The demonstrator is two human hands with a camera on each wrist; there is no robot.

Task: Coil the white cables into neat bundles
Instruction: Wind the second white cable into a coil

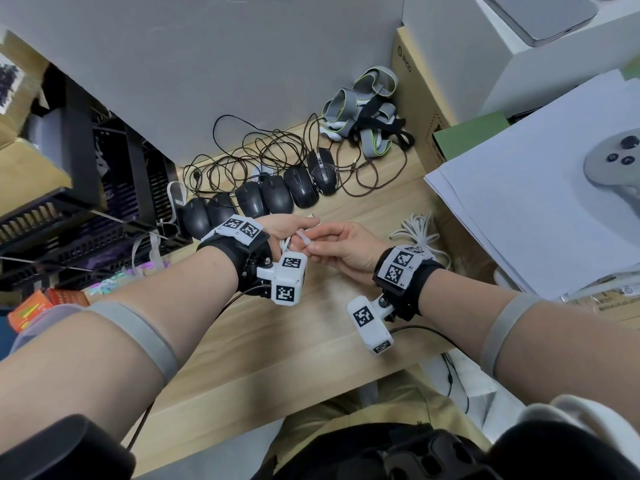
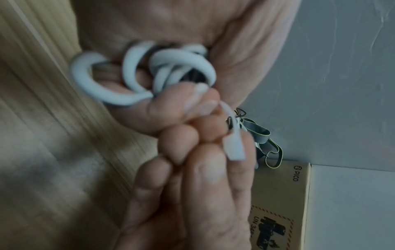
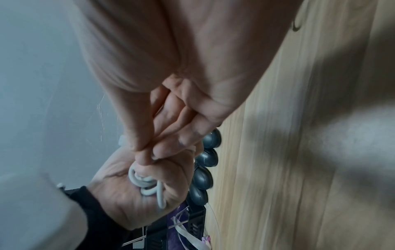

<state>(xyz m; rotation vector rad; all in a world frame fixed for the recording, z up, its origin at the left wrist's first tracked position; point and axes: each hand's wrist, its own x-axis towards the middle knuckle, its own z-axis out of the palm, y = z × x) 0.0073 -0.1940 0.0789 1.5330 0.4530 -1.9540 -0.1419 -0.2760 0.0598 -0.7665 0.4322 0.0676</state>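
Left hand (image 1: 291,228) clenched round coiled white cable (image 2: 147,74); right hand (image 1: 341,247) pinching its free end above wooden desk (image 1: 277,341)

One white cable (image 2: 162,67) sits looped in a fist; another white cable bundle (image 1: 417,233) lies on the desk.

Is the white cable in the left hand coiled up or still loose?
Coiled: the white cable sits as several loops in the left hand, while the right hand pinches its free end.
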